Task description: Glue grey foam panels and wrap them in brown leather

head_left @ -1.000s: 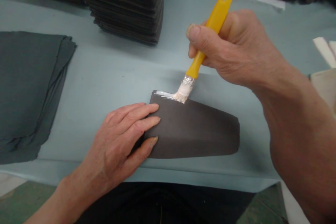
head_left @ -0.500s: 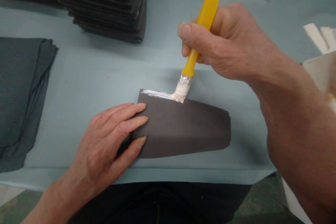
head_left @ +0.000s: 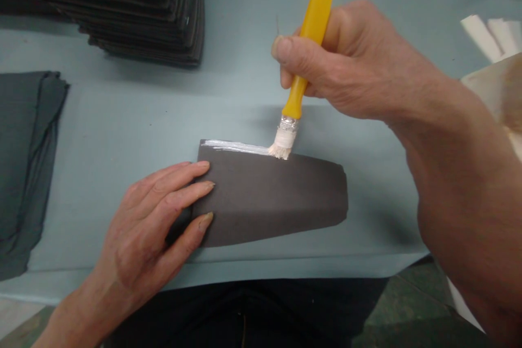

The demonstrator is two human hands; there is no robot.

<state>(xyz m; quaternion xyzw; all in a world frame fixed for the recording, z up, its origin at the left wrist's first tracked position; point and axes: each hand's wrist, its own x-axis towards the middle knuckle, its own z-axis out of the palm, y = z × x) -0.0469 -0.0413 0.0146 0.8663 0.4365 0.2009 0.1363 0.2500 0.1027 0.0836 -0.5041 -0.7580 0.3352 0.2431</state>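
Observation:
A dark grey tapered panel [head_left: 277, 190] lies flat on the table, its wide end to the left. My left hand [head_left: 155, 223] rests on that wide end, fingertips apart and pressing the surface. A yellow-handled paintbrush [head_left: 312, 22] is gripped in my right hand [head_left: 350, 60], between thumb and fingers. The pale bristles touch the panel's far edge near its middle. From the left corner to the bristles runs a wet white strip [head_left: 236, 147] along that edge.
A tall stack of dark pieces [head_left: 142, 16] stands at the back left. Folded dark green fabric [head_left: 24, 163] lies at the left. White strips [head_left: 481, 35] and a pale container [head_left: 489, 87], partly behind my right arm, are at the right. The table's pale blue cover [head_left: 122, 114] ends near my lap.
The brush has moved slightly right along the panel's far edge, and the white strip has grown longer. The whole view has shifted a little; my left hand keeps its place on the panel.

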